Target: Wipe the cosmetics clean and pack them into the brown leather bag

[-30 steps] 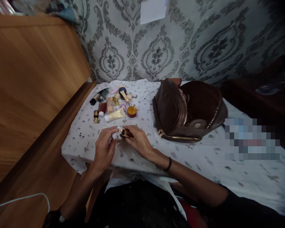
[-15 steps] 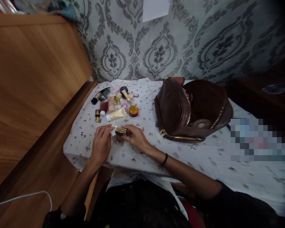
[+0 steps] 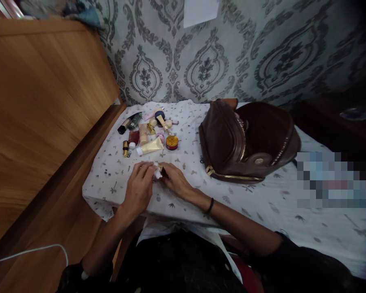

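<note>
My left hand (image 3: 139,185) is closed on a white wad (image 3: 157,172) that looks like tissue or cotton. It presses the wad against a small shiny gold cosmetic container (image 3: 162,169) gripped in the fingers of my right hand (image 3: 177,182). Fingers cover much of the container, so its exact kind is unclear. Just beyond the hands lie a pale yellow squeeze tube (image 3: 151,146) with a white cap and a round red jar (image 3: 172,143) with a golden lid. A black-and-gold lipstick-like tube (image 3: 125,149) stands off to the left.
Several more cosmetics, among them a beige tube (image 3: 143,133) and a dark-capped bottle (image 3: 123,126), are grouped toward the wall. An open brown leather bag (image 3: 222,142) sits to the right on the patterned cloth (image 3: 183,207). A wooden cabinet (image 3: 49,81) borders the left side.
My left hand has moved right, bringing the white wad against the gold container. The container has turned and is now more covered by my fingers.
</note>
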Action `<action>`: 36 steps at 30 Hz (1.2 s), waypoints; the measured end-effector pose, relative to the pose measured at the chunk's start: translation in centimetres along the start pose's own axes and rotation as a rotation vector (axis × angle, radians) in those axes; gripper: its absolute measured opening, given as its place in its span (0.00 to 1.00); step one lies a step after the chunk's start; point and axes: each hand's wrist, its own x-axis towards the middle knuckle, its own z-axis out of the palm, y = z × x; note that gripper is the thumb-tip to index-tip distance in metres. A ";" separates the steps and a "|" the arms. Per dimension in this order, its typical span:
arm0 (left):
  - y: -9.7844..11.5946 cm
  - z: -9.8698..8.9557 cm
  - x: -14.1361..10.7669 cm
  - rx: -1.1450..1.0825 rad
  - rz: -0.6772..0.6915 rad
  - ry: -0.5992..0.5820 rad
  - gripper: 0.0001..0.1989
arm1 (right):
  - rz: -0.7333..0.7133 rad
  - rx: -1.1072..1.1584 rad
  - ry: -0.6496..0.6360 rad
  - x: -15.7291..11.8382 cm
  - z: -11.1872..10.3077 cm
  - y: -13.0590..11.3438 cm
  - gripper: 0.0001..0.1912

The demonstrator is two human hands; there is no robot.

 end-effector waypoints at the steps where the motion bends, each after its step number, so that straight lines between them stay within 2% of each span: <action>1: 0.3 0.0 0.0 -0.016 0.011 0.002 0.19 | -0.004 0.003 0.003 0.0 -0.2 -0.1 0.19; 5: 1.0 -0.6 0.5 -0.138 -0.026 0.052 0.19 | -0.027 0.012 0.028 -0.4 -1.9 -1.1 0.18; 10: 0.2 -1.2 1.0 -0.343 -0.196 0.095 0.13 | -0.048 -0.024 0.071 -1.3 -4.3 -2.3 0.16; 14: -0.6 -0.8 0.6 -0.409 -0.324 0.068 0.11 | -0.024 -0.075 0.102 -1.6 -4.1 -2.3 0.18; 17: -1.0 -0.5 0.2 -0.395 -0.355 0.076 0.11 | -0.033 -0.039 0.138 -1.6 -3.2 -1.9 0.22; 20: -1.4 -0.6 0.0 -0.364 -0.358 0.062 0.11 | -0.009 0.024 0.148 -1.5 -2.4 -1.5 0.24; 25: -2.3 -0.7 -0.1 -0.298 -0.333 0.069 0.11 | 0.090 0.133 0.068 -1.1 -1.6 -1.2 0.14; 28: -2.7 -0.5 -0.2 -0.219 -0.270 0.091 0.13 | 0.098 0.169 0.025 -0.9 -1.4 -1.4 0.13; 36: -2.5 -0.1 -0.2 -0.001 -0.095 0.087 0.18 | 0.078 0.067 -0.020 -0.7 -1.3 -1.8 0.17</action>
